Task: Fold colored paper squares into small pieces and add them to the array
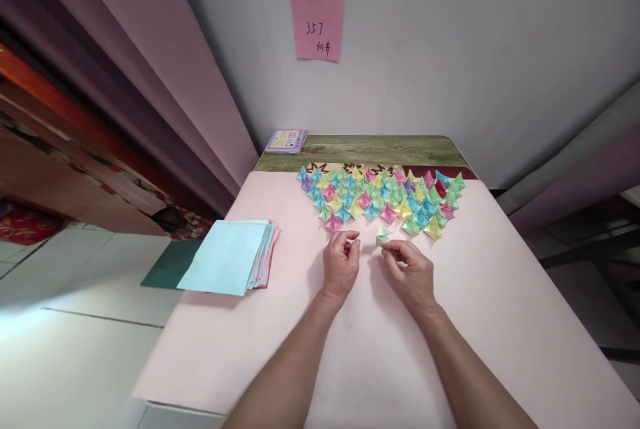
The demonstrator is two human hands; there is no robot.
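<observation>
A cluster of folded paper pieces (pixel 383 199) in pink, yellow, blue, green and purple is laid out in rows on the pink-covered worktop (pixel 500 295) and is taken here as the landmark. Just at the near edge of the cluster, a pale green folded piece (pixel 384 235) is pinched at its lower side by the right hand (pixel 410 272). The grip of that hand is clamped on the piece, with thumb and fingertips closed on it. The piece sits just short of the nearest row, and it cannot be told whether it touches the worktop.

The left hand (pixel 341 262) is held just beside the right, near the cluster's near left corner. Its grip is drawn together, fingers curled against the thumb, and nothing can be seen held between them.

Well to the left of the cluster, a stack of coloured paper sheets (pixel 227 255) with a light blue sheet on top hangs over the worktop edge, and a dark green sheet (pixel 167 265) juts out from under it. Beyond the cluster's far left corner lies a pack of paper (pixel 285 141) on bare green-stained wood — its printing is too small to be read.

Above the cluster, a pink note (pixel 317 25) is stuck to the wall (pixel 450 49). "357" is handwritten on it, with two characters beneath that cannot be read with certainty.
</observation>
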